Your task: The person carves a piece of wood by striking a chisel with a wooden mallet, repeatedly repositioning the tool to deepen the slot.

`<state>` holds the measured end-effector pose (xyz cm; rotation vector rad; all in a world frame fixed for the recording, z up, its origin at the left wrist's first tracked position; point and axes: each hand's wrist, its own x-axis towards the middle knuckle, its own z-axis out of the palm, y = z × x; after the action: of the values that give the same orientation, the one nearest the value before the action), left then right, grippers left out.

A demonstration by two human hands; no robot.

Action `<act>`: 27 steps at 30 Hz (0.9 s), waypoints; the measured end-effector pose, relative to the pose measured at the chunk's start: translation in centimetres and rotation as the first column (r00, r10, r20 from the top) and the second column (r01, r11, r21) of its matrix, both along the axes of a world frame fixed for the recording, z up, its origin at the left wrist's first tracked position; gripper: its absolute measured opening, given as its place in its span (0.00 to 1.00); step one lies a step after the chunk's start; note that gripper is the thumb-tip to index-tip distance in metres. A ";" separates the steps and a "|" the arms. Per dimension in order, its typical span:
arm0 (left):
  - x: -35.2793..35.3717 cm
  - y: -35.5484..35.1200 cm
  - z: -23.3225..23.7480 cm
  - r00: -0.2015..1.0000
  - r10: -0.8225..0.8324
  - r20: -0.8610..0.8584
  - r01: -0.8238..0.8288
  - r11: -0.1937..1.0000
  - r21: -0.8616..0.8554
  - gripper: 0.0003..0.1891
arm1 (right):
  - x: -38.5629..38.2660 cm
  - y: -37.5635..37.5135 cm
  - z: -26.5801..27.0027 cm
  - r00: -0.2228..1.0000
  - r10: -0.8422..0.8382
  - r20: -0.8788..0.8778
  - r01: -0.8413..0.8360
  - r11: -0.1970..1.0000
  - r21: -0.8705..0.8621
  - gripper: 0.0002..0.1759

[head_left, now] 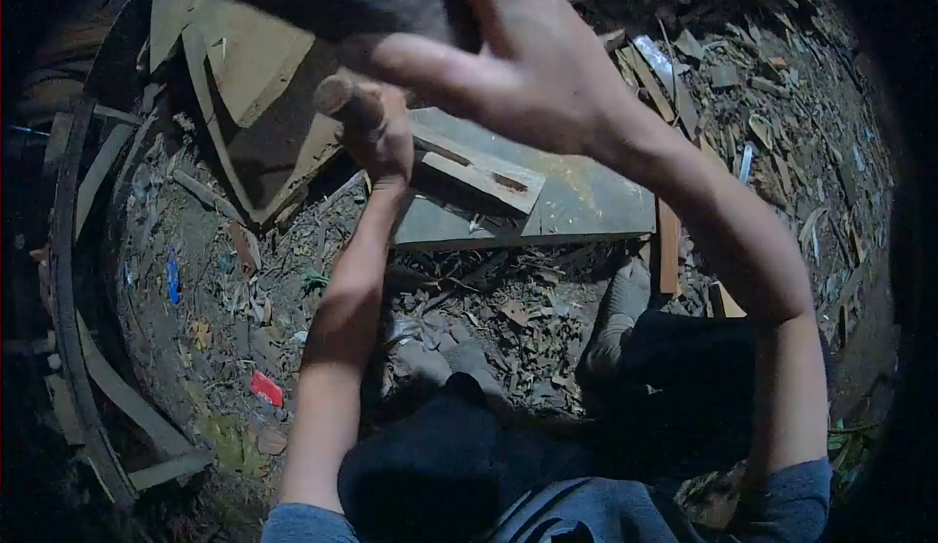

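Note:
My left hand [389,147] is closed around a round wooden handle [337,96], which looks like a chisel's; its blade is hidden. Raised closer to the camera, my right hand [542,64] grips a large, dark, blurred wooden block [391,1], its thumb along the near side. Whether the block has a handle cannot be seen. Below and between the hands lies a pale wooden piece [469,184] with a rectangular slot cut near its right end. It rests on a flat grey board [596,206], partly hidden by my hands.
Large light planks [259,64] stand at the upper left. Wood chips and scraps [752,104] cover the ground. A red packet [266,388] and a blue scrap [173,277] lie at left. My foot [620,309] is beside the board, near an upright wooden strip [668,245].

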<state>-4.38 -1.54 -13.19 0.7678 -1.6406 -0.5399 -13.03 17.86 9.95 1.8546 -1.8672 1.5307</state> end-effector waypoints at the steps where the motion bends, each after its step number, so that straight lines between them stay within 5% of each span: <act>1: 1.1 -0.2 -0.8 0.996 -0.058 0.069 0.062 0.996 -0.060 0.10 | 0.5 0.0 0.3 0.984 -0.038 -0.174 0.041 0.999 0.012 0.33; 2: 2.3 -0.4 -1.4 0.984 -0.115 0.137 0.131 0.985 -0.116 0.12 | 1.0 0.0 0.6 0.937 -0.077 -0.341 0.083 0.997 0.002 0.32; 3: 2.8 0.6 -0.1 0.986 -0.110 0.125 0.125 0.985 -0.121 0.12 | 1.2 -0.1 1.4 0.886 0.021 -0.463 0.174 0.911 0.374 0.33; 5: 2.7 3.0 4.1 0.959 -0.123 0.254 0.100 0.990 0.103 0.17 | 0.6 -1.1 -0.6 0.917 -0.019 -0.398 0.131 0.958 0.256 0.34; 7: 4.7 2.1 4.0 0.903 -0.347 0.253 0.348 0.936 0.041 0.21 | 1.1 0.0 0.9 0.930 -0.032 -0.366 0.110 0.975 0.194 0.34; 9: 4.8 2.4 2.5 0.956 -0.187 0.227 0.201 0.979 -0.041 0.18 | 1.9 0.7 0.9 0.950 -0.045 -0.308 0.089 0.988 0.130 0.34; 12: 3.7 2.4 0.9 0.985 0.037 0.167 -0.006 0.983 -0.183 0.15 | 1.7 0.8 -0.7 0.961 0.046 -0.274 0.096 0.870 0.483 0.32; 15: 4.4 4.1 5.8 0.990 -0.131 0.059 0.135 0.989 -0.068 0.10 | 0.6 0.9 -4.0 0.995 -0.079 -0.065 0.097 0.926 0.366 0.35; 16: 4.5 4.5 6.6 0.953 -0.270 -0.136 0.287 0.949 0.129 0.10 | 0.2 1.1 -4.6 0.951 -0.080 0.300 -0.096 0.841 0.532 0.37; 17: 4.4 4.9 7.2 0.868 -0.355 -0.346 0.458 0.841 0.287 0.10 | -0.1 1.5 -6.0 0.949 -0.079 0.307 -0.102 0.841 0.531 0.37; 18: 4.2 4.8 7.3 0.976 -0.171 -0.136 0.175 0.984 0.019 0.11 | -0.4 1.9 -8.2 0.901 -0.123 0.415 -0.151 0.809 0.568 0.38; 19: 4.0 5.2 7.7 0.975 -0.181 -0.129 0.186 0.982 0.022 0.11 | -0.8 2.4 -10.3 0.840 -0.177 0.513 -0.202 0.776 0.598 0.40; 21: 3.7 6.2 8.4 0.781 -0.344 -0.521 0.512 0.830 0.220 0.11 | -1.3 3.6 -14.6 0.859 -0.288 0.423 -0.160 0.634 0.757 0.40; 27: 3.5 3.4 10.3 0.758 -0.235 -0.608 0.503 0.805 0.316 0.12 | -1.6 4.6 -19.4 0.858 -0.311 0.408 -0.167 0.583 0.795 0.45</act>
<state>-0.89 1.87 -2.93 0.5308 -1.1215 -1.3627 -14.60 22.47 -9.50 1.6086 -3.3217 1.2916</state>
